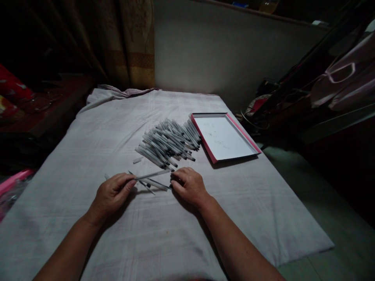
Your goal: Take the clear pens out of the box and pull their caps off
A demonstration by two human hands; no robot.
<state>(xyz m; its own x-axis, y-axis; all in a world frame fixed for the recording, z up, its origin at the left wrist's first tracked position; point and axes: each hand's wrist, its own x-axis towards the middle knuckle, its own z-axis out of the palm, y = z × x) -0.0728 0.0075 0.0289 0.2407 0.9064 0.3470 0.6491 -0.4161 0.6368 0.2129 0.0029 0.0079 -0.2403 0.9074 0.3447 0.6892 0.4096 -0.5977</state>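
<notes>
My left hand point(115, 191) pinches a clear pen barrel point(154, 174) between thumb and fingers; it points right, toward my other hand. My right hand point(188, 184) is closed, with thumb and forefinger at the black end of a thin dark pen refill point(159, 183). Below the barrel, a few loose pen parts point(148, 188) lie crossed on the cloth. Just beyond both hands spreads a heap of clear pens point(166, 140) with dark ends. A short clear piece point(137, 160) lies at the heap's left edge.
To the right of the heap stands a shallow white box tray point(225, 136) with red sides and dark marks inside. A pale checked cloth point(140, 249) covers the surface. Behind are a wall point(199, 50) and a curtain point(137, 43). A pink-rimmed item point(14, 181) sits at left.
</notes>
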